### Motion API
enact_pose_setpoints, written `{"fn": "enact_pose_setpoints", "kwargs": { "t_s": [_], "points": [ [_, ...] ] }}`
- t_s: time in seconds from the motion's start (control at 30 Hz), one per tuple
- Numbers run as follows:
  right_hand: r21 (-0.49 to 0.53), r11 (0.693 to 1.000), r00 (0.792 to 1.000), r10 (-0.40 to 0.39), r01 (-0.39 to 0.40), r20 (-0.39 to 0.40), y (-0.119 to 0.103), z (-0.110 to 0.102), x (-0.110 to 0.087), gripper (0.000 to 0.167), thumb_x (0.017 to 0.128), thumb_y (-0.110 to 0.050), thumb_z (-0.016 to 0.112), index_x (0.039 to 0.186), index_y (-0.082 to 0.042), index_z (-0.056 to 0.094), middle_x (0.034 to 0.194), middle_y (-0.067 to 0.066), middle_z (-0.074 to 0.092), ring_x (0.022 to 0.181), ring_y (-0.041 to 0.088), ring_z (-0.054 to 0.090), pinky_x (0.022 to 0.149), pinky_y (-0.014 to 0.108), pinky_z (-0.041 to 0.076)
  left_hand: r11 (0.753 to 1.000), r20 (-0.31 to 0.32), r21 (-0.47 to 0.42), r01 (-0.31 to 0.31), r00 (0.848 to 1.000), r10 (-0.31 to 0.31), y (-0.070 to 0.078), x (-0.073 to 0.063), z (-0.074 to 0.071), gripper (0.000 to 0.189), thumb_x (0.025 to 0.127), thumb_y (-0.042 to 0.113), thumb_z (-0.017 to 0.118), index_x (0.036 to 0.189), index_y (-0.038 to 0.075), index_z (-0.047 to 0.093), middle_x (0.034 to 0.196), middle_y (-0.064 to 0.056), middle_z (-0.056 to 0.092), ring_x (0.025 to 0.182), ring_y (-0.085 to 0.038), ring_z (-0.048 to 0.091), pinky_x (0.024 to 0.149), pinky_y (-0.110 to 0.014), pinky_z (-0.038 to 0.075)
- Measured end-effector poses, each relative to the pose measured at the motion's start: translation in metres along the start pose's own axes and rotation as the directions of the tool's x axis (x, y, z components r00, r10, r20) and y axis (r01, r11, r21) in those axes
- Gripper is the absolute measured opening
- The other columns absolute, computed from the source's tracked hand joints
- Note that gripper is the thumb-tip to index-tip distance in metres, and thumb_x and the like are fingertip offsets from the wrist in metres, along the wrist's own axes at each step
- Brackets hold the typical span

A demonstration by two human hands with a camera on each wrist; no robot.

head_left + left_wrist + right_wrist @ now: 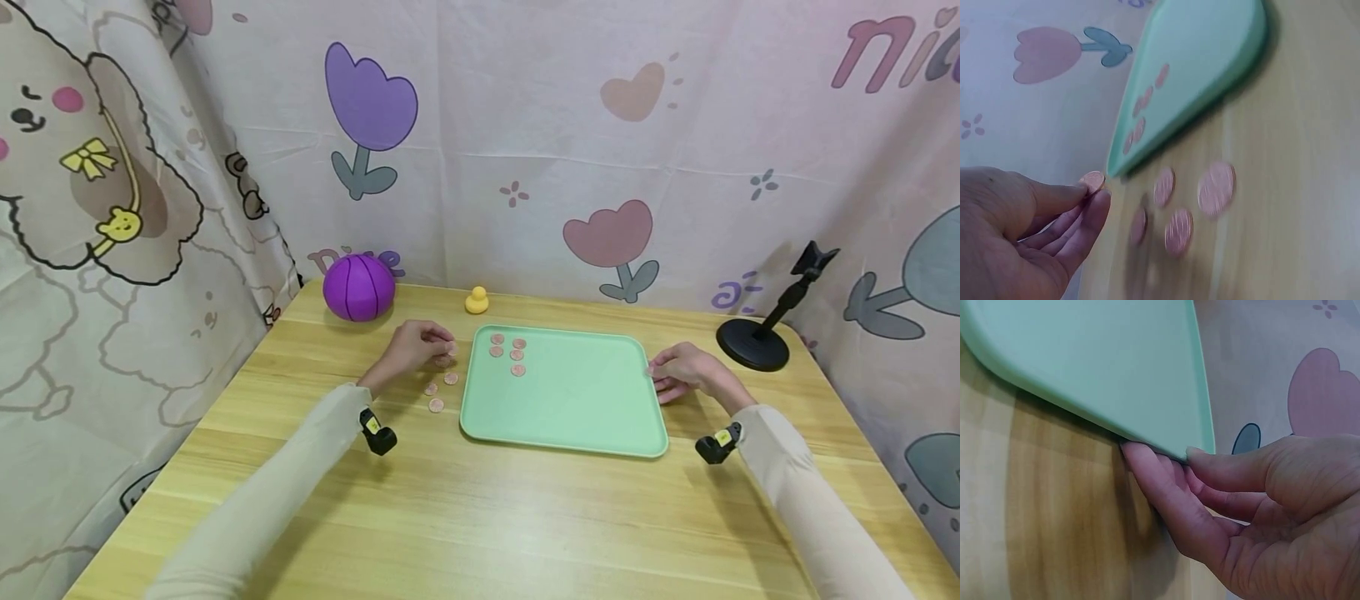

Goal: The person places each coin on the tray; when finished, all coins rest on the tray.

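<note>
Five round copper-coloured coins (pixel 518 370) on the pale-green rectangular tray (pixel 585 400); four loose coins (pixel 436 405) remain outside.
Left hand (pixel 411 346) pinches a tenth coin (pixel 1092 180), loose ones near its fingers; right hand (pixel 688 371) grips the tray's edge.

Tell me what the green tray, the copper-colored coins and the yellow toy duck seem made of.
Green tray: probably molded plastic, smooth and satin; rim and rounded corners run on without a visible seam.
Copper-colored coins: likely metal, or metallic-coated plastic; shiny streaks cross their faces.
Yellow toy duck: perhaps rubber or vinyl, from its smooth, even color; too small to be sure.
</note>
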State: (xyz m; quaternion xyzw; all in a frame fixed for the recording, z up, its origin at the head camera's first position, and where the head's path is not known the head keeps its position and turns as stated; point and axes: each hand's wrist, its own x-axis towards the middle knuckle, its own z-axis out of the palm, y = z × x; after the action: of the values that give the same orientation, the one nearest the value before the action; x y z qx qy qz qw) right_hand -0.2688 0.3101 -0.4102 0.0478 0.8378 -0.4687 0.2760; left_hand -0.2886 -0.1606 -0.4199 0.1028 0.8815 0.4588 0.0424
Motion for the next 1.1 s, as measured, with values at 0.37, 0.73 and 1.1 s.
{"fn": "enact_pose_setpoints", "kwargs": {
  "t_s": [0.37, 0.73, 1.1],
  "points": [
    [-0.001, 1.0, 1.0, -0.002, 0.002, 0.023, 0.001, -0.005, 0.001, 0.026, 0.106, 0.001, 0.053, 0.124, 0.019, 0.053, 0.088, 0.01, 0.069, 0.076, 0.015, 0.071, 0.076, 0.038, 0.065, 0.998, 0.094, -0.065, -0.016, 0.995, 0.022, 0.021, 0.009, 0.04, 0.013, 0.098, 0.004, 0.072, 0.109, 0.0, 0.077, 0.099, -0.013, 0.077, 0.081, -0.019, 0.072, 0.076, -0.028, 0.059],
    [-0.035, 0.999, 1.0, -0.014, 0.015, 0.026, 0.0, 0.006, 0.006, 0.022, 0.106, 0.0, 0.054, 0.12, 0.018, 0.055, 0.087, 0.011, 0.068, 0.074, 0.014, 0.07, 0.075, 0.038, 0.065, 0.997, 0.108, -0.003, -0.076, 0.991, 0.076, 0.018, 0.008, 0.061, 0.008, 0.095, -0.007, 0.07, 0.099, -0.006, 0.076, 0.094, -0.015, 0.075, 0.068, -0.018, 0.068, 0.064, -0.026, 0.06],
    [-0.034, 0.999, 1.0, 0.011, -0.011, 0.001, -0.001, 0.0, 0.002, 0.023, 0.106, 0.0, 0.054, 0.122, 0.017, 0.053, 0.088, 0.01, 0.066, 0.073, 0.014, 0.068, 0.074, 0.036, 0.065, 0.982, 0.09, 0.118, -0.148, 0.986, 0.138, 0.021, 0.018, 0.071, 0.007, 0.096, -0.004, 0.07, 0.091, -0.001, 0.074, 0.089, -0.01, 0.072, 0.068, -0.014, 0.06, 0.062, -0.022, 0.053]
  ]
}}
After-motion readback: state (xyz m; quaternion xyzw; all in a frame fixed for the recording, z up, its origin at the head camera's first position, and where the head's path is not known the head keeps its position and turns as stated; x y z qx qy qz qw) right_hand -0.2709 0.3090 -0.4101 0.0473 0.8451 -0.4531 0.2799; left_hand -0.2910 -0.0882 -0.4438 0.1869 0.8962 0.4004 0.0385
